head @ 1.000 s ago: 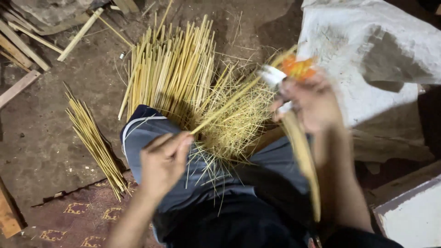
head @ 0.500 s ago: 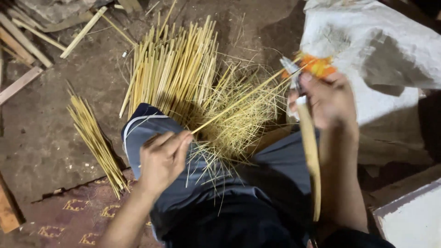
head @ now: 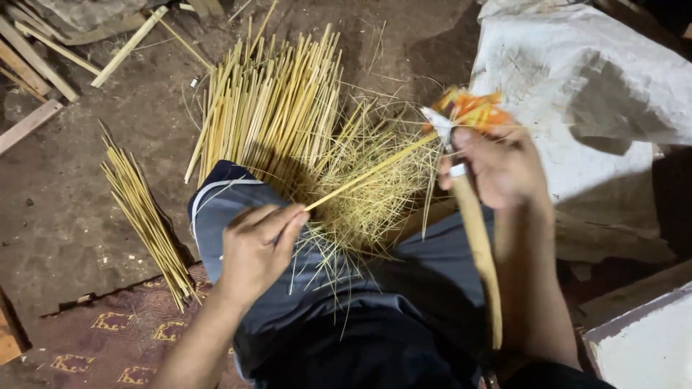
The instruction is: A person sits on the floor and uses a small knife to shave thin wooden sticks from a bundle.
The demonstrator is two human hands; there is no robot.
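Head view, hands
Left hand (head: 254,248): lower centre-left, over the knee; fingers pinched on the near end of one bamboo stick (head: 367,174).
Bamboo stick: single, runs diagonally up-right from the left fingertips to the right hand, above the shavings.
Right hand (head: 497,167): centre-right, clenched around an orange-handled knife (head: 461,115); blade end pale, blurred, meets the far end of the stick.
Long wooden piece (head: 481,259): one, hangs down from under the right hand along the forearm; cannot tell whether gripped or just resting.

Head view, piles
Containers: none identifiable; everything lies loose on the ground.
Big stick pile (head: 270,108): upper centre, fanned out, far too many to count, touching the shavings.
Small stick bundle (head: 144,212): one, left of the knee, apart from the big pile, lower end on the mat; count not readable.
Shavings heap (head: 375,194): one tangle of thin fibres, centre, spilling onto the lap.

Head view, surroundings
White sack (head: 577,94): one, upper right, crumpled.
Wood offcuts (head: 43,65): several planks, upper left.
Patterned mat (head: 108,331): lower left.
White board (head: 649,346): lower right corner.
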